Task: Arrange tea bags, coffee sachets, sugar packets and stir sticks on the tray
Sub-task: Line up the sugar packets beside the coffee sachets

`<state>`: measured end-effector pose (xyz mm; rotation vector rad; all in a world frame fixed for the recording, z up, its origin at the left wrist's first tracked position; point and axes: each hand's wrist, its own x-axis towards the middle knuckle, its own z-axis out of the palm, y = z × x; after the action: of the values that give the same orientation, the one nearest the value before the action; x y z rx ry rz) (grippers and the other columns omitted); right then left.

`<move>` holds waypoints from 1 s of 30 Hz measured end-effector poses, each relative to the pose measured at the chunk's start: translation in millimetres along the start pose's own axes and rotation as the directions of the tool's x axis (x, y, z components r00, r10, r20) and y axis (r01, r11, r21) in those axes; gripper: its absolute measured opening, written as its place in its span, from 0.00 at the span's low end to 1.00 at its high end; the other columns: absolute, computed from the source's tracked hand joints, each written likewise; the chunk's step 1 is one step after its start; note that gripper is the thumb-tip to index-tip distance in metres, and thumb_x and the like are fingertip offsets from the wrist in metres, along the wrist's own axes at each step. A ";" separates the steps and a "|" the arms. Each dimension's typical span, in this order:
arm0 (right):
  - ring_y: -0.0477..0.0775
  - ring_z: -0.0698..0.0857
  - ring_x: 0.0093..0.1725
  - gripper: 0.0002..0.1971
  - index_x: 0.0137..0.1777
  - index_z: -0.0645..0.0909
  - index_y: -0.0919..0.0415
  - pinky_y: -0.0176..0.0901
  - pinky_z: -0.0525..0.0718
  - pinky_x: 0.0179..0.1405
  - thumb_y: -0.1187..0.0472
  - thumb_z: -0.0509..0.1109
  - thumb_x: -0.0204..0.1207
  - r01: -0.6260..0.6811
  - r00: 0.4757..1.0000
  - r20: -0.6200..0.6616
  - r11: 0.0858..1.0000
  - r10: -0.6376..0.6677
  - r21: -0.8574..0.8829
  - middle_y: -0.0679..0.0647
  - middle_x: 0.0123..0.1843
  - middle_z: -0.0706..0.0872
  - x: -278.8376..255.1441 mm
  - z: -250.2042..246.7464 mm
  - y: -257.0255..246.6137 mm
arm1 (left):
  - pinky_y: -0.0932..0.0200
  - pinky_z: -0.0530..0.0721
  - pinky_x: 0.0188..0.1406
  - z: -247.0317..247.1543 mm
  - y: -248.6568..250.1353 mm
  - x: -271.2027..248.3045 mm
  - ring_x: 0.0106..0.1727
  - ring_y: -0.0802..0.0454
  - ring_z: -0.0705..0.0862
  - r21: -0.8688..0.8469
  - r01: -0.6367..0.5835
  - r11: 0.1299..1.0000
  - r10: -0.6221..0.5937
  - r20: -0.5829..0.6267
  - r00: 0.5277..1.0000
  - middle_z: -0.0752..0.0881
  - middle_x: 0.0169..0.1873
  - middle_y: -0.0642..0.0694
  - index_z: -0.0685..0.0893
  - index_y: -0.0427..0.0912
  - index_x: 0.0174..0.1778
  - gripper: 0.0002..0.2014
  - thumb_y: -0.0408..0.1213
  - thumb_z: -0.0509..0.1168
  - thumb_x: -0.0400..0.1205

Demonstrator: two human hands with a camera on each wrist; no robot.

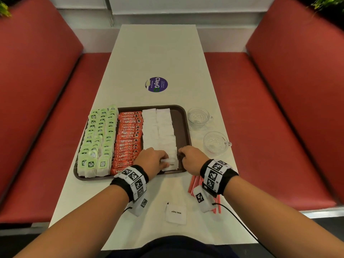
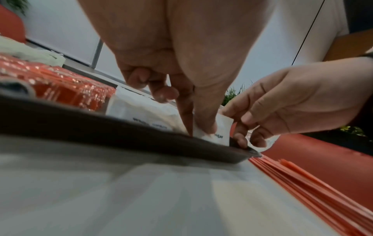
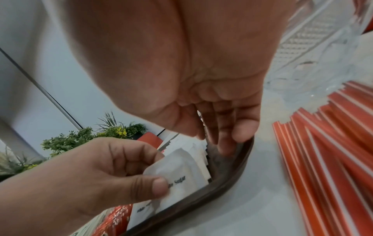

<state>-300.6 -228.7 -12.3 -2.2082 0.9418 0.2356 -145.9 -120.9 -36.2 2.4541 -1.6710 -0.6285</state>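
A brown tray (image 1: pixel 181 123) holds green tea bags (image 1: pixel 98 135) on the left, red coffee sachets (image 1: pixel 128 136) in the middle and two columns of white sugar packets (image 1: pixel 158 129) on the right. My left hand (image 1: pixel 165 162) pinches one sugar packet (image 1: pixel 169 161) between thumb and forefinger at the near end of the right column; the packet (image 2: pixel 220 135) stands on edge just inside the tray rim (image 2: pixel 101 127). My right hand (image 1: pixel 181 153) holds nothing. Its fingers (image 3: pixel 222 127) reach down to the tray floor beside that packet (image 3: pixel 181 175). Red stir sticks (image 1: pixel 194 183) lie on the table under my right wrist.
One more sugar packet (image 1: pixel 176 213) lies on the white table near my body. Two glass cups (image 1: pixel 198 116) (image 1: pixel 216 142) stand right of the tray. A purple sticker (image 1: pixel 156 84) is on the table beyond it. Red bench seats (image 1: pixel 260 108) flank the table.
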 end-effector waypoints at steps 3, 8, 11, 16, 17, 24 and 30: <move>0.64 0.84 0.49 0.08 0.42 0.80 0.70 0.50 0.82 0.47 0.74 0.59 0.76 0.021 1.000 0.023 0.999 -0.020 -0.024 0.64 0.49 0.84 6.6 4.8 2.9 | 0.51 0.82 0.55 6.0 3.3 2.7 0.54 0.46 0.83 0.031 0.009 0.999 -0.007 -0.054 0.998 0.84 0.52 0.47 0.85 0.56 0.61 0.17 0.58 0.69 0.80; 0.62 0.83 0.50 0.08 0.45 0.81 0.67 0.54 0.85 0.53 0.72 0.60 0.76 0.061 0.998 0.016 0.997 -0.060 -0.050 0.60 0.49 0.83 15.7 9.0 8.4 | 0.52 0.77 0.58 9.6 4.8 2.4 0.59 0.50 0.77 0.079 -0.089 0.993 0.098 -0.132 0.986 0.81 0.59 0.53 0.81 0.56 0.61 0.18 0.55 0.72 0.77; 0.61 0.83 0.54 0.10 0.52 0.82 0.67 0.54 0.84 0.59 0.71 0.61 0.77 0.079 0.997 0.033 0.993 -0.076 -0.091 0.59 0.55 0.82 20.9 12.2 9.7 | 0.50 0.76 0.59 10.6 4.0 3.1 0.60 0.49 0.77 0.171 -0.150 0.974 0.158 -0.038 0.987 0.82 0.60 0.55 0.85 0.58 0.61 0.14 0.55 0.69 0.81; 0.61 0.83 0.60 0.14 0.60 0.82 0.66 0.54 0.82 0.65 0.70 0.62 0.77 0.090 0.995 0.062 0.990 -0.083 -0.111 0.57 0.62 0.81 23.8 13.1 8.4 | 0.50 0.76 0.59 8.1 1.8 3.8 0.60 0.50 0.77 0.209 -0.144 0.967 0.153 -0.028 0.988 0.82 0.61 0.56 0.85 0.60 0.61 0.14 0.56 0.67 0.82; 0.61 0.82 0.60 0.14 0.60 0.82 0.66 0.54 0.82 0.65 0.70 0.62 0.77 0.087 0.995 0.060 0.990 -0.081 -0.111 0.57 0.63 0.81 22.5 12.7 7.8 | 0.50 0.76 0.59 7.5 2.5 3.7 0.60 0.50 0.77 0.216 -0.145 0.966 0.154 -0.024 0.988 0.82 0.61 0.56 0.85 0.60 0.62 0.14 0.57 0.67 0.82; 0.57 0.80 0.60 0.17 0.67 0.78 0.60 0.46 0.78 0.60 0.63 0.66 0.78 0.124 0.992 0.006 0.985 -0.125 -0.118 0.55 0.62 0.78 -8.9 7.5 5.5 | 0.50 0.75 0.57 -4.0 13.7 -20.8 0.59 0.49 0.78 0.124 -0.281 0.952 0.283 0.008 0.959 0.83 0.57 0.55 0.85 0.58 0.60 0.15 0.58 0.66 0.81; 0.51 0.84 0.52 0.14 0.59 0.82 0.55 0.44 0.83 0.52 0.54 0.74 0.75 0.205 0.970 0.173 0.957 -0.170 -0.204 0.48 0.54 0.87 -47.8 12.1 3.0 | 0.52 0.71 0.56 10.3 20.6 -55.1 0.59 0.52 0.75 0.185 -0.462 0.867 0.388 0.329 0.861 0.81 0.60 0.57 0.84 0.60 0.61 0.25 0.67 0.71 0.71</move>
<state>-335.6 -195.2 -2.8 -2.4248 0.6414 0.4326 -184.8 -77.4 -24.0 2.0864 -2.4595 -0.7620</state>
